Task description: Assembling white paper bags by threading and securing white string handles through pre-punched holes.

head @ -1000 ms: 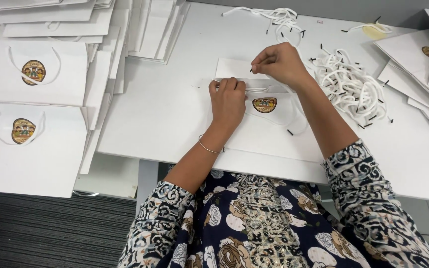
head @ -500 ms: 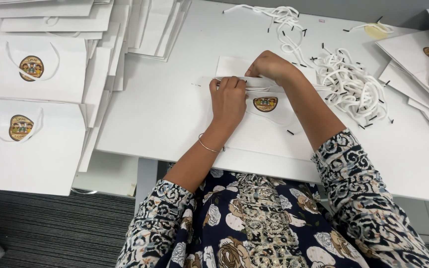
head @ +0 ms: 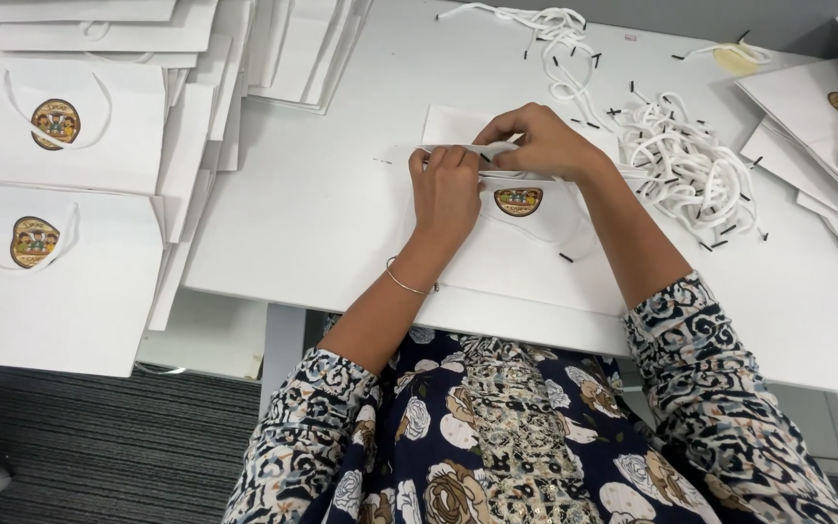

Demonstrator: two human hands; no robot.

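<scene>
A flat white paper bag (head: 535, 247) with a round brown emblem lies on the white table (head: 322, 204) in front of me. My left hand (head: 445, 189) presses down on the bag's top edge, fingers curled over the rim. My right hand (head: 538, 141) pinches a white cord (head: 485, 150) at that same top edge, just right of the left hand. The cord's free end runs off to the right under my right wrist.
A tangled pile of white cords (head: 686, 165) with black tips lies right of the bag. Finished bags with cord handles (head: 55, 126) are stacked at the left. More flat bags (head: 826, 126) lie at the right edge. Loose cords (head: 560, 29) lie at the back.
My right hand has come down and left from above the bag to its top edge, bringing the cord with it. My left hand has stayed on the bag.
</scene>
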